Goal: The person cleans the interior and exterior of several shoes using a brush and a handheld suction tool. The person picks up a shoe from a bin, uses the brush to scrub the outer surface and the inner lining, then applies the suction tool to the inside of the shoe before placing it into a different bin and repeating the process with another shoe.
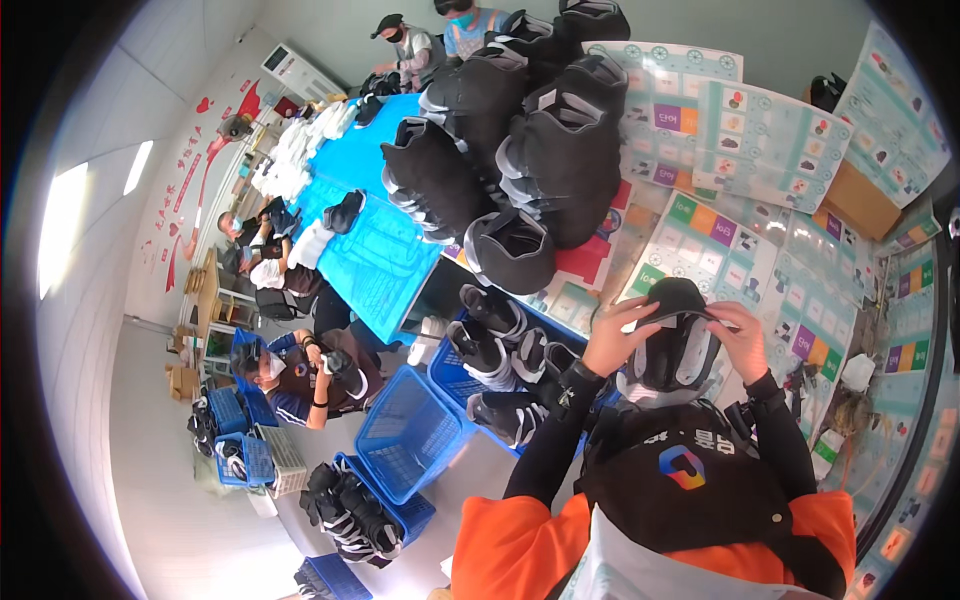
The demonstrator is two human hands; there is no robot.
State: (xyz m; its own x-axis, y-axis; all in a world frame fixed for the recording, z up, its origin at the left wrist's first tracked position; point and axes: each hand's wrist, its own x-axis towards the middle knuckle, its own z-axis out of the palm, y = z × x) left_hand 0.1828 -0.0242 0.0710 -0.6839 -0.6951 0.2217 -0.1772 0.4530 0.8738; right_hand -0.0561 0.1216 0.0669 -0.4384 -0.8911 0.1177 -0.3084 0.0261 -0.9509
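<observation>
In the head view, the left hand (617,335) and right hand (740,338) are both clamped, thumbs against fingers, on opposite sides of the top edge of a black-and-grey shoe upper (660,355). It is held up over the sheet-covered bench (690,265), close to the wearer's chest, right of the stacked black shoe uppers (565,170). The step appears to be checking or shaping the opening; the next move probably calls for even tension from both sides.

Pale walls (690,20), bright ceiling lights (64,228)
</observation>
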